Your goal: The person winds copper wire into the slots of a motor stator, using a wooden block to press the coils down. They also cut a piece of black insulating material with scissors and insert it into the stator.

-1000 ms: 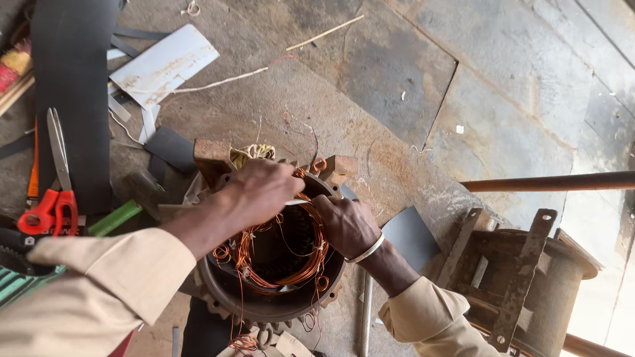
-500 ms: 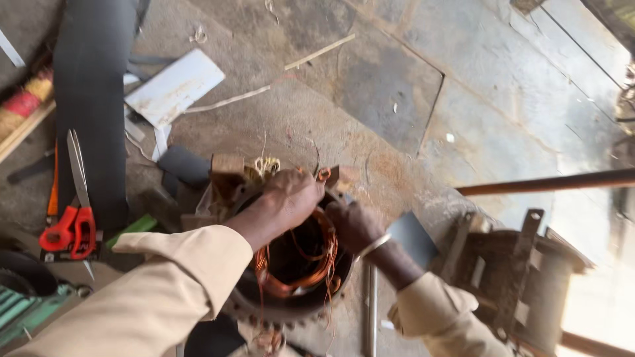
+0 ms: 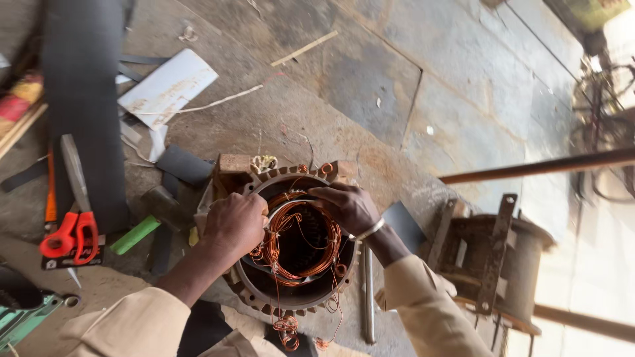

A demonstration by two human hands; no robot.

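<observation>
- Copper wire coils loop inside a round metal motor housing that sits on the stone floor, partly propped on a wooden block.
- Red-handled scissors lie to the left beside a long black strip; a white card lies farther up, a green-handled tool close to the housing.
- Right of the housing stand a rusty metal drum and a steel rod; a brown pipe crosses above.
- Since half a second ago, the left hand has slid off the bore's centre to its left rim, uncovering more of the coils.
- Left hand is curled, knuckles up, fingers pinching wire at the rim.
- Right hand, with a metal bangle, arches over the upper right rim, fingertips gripping the wire.
</observation>
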